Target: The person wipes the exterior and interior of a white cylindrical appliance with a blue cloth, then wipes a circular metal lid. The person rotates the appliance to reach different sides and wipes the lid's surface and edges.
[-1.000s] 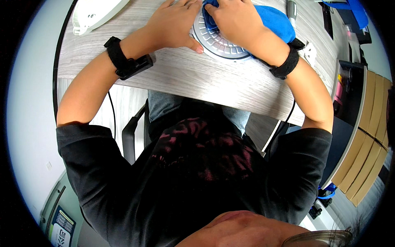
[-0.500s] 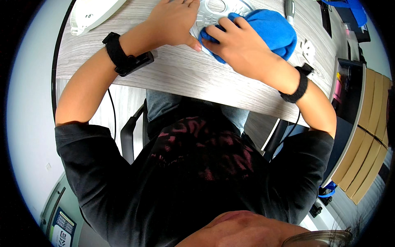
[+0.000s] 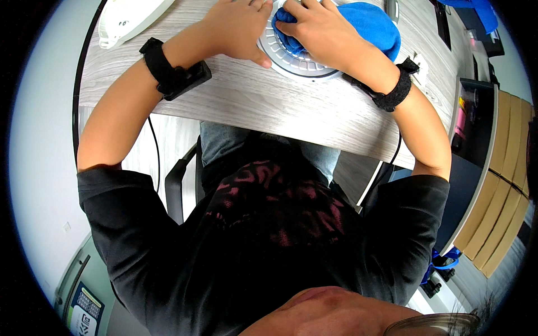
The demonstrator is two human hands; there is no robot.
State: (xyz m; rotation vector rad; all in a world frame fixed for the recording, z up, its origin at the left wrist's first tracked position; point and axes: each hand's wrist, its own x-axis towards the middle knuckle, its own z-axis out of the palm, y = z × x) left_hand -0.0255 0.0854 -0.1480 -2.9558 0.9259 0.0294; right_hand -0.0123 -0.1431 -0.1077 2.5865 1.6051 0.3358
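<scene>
A round white slatted grille, like a fan cover (image 3: 294, 60), lies on the grey wood-grain table (image 3: 252, 109) at the top of the view. My left hand (image 3: 238, 28) rests flat on the grille's left rim, thumb on the table edge of it. My right hand (image 3: 319, 31) presses a bunched blue cloth (image 3: 370, 25) onto the grille's top. Both wrists carry black straps. The far part of the grille is cut off by the frame.
A white curved plastic part (image 3: 126, 19) lies at the table's far left. A small white block (image 3: 419, 64) sits beside my right wrist. To the right stand a dark cabinet (image 3: 468, 123) and wooden panels (image 3: 507, 185). A black chair armrest (image 3: 174, 187) is under the table.
My right hand with the blue cloth has slid left across the grille, from its right side toward the centre. My left hand stays on the grille's left rim.
</scene>
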